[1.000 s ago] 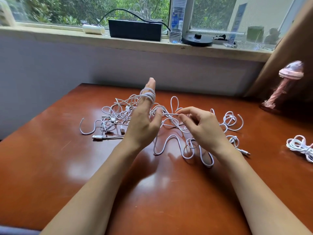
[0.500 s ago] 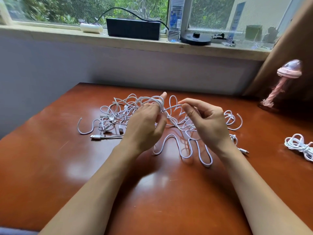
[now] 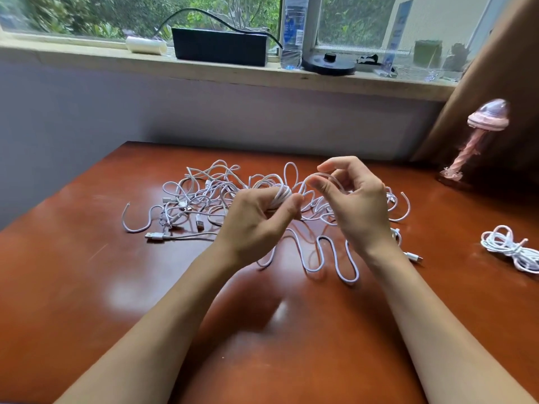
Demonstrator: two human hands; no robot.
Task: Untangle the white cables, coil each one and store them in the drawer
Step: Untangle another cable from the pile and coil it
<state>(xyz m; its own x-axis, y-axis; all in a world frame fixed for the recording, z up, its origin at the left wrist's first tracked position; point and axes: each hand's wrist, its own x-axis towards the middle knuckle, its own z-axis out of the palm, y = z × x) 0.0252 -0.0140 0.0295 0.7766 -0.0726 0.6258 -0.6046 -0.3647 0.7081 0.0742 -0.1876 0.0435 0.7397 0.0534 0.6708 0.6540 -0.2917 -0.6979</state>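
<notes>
Two hands are up over the red-brown surface (image 3: 87,287), and both are busy. The left hand (image 3: 253,225) has its fingers curled round one small bundle of white wraps (image 3: 280,196), with the thumb clamping it from the near side. The right hand (image 3: 361,211) pinches one arc of cable (image 3: 319,175) between thumb and forefinger, its other fingers loosely bent.

The tangle of white cables (image 3: 204,193) sprawls on the surface from 9 o'clock round to 3 o'clock of the hands. We cannot count how many cables are in it. Three plugs show plainly: a USB plug (image 3: 154,236) and another just beside it at 9 o'clock of the left hand, and a third at 5 o'clock of the right wrist.

One finished coil (image 3: 510,247) lies well apart at 3 o'clock, and one pink jellyfish lamp (image 3: 478,141) stands at 2 o'clock. On the sill (image 3: 87,58) at 12 o'clock we count one black box (image 3: 218,46), one water bottle (image 3: 291,30), one white roll (image 3: 145,45) and one black disc (image 3: 329,65).
</notes>
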